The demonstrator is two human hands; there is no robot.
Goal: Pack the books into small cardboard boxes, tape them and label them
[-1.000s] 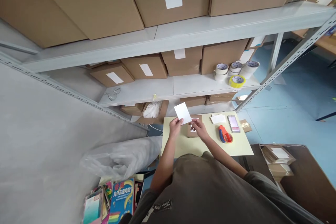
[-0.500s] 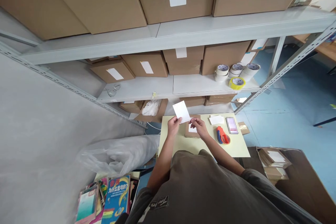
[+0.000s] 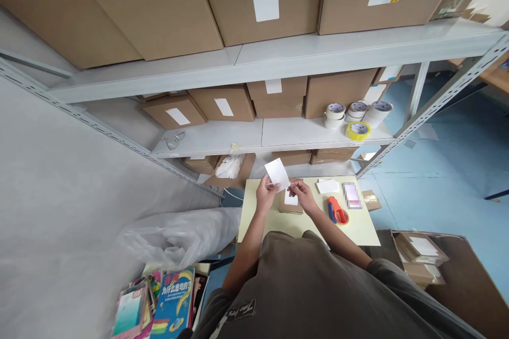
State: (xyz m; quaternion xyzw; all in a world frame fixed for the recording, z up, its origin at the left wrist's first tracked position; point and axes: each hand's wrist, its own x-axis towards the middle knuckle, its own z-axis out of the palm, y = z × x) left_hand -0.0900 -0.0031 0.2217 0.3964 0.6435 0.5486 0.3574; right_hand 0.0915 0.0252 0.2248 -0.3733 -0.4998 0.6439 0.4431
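My left hand (image 3: 265, 195) is closed on a white label sheet (image 3: 277, 172), held tilted above the pale yellow table (image 3: 264, 225). My right hand (image 3: 302, 194) pinches at the sheet's lower right corner; the exact grip of its fingertips is too small to make out. Under the hands lies a small brown cardboard box (image 3: 291, 208) with a white label on its top. To the right of my right hand rests a red and blue tape dispenser (image 3: 337, 213). Behind it are several white label sheets (image 3: 328, 186) and a phone (image 3: 352, 196) with a blurred screen.
A grey metal shelf (image 3: 222, 140) with cardboard boxes (image 3: 225, 106) rises behind the table. White tape rolls (image 3: 336, 111) and a yellow one (image 3: 358, 131) stand on it. Plastic wrap (image 3: 186, 233) and books (image 3: 173, 302) are at left, a large open carton (image 3: 457, 275) at right.
The label sheet has tipped and shifted slightly right. My left fingers have moved across its lower edge, while my right hand stays at the corner. The camera view has shifted a little.
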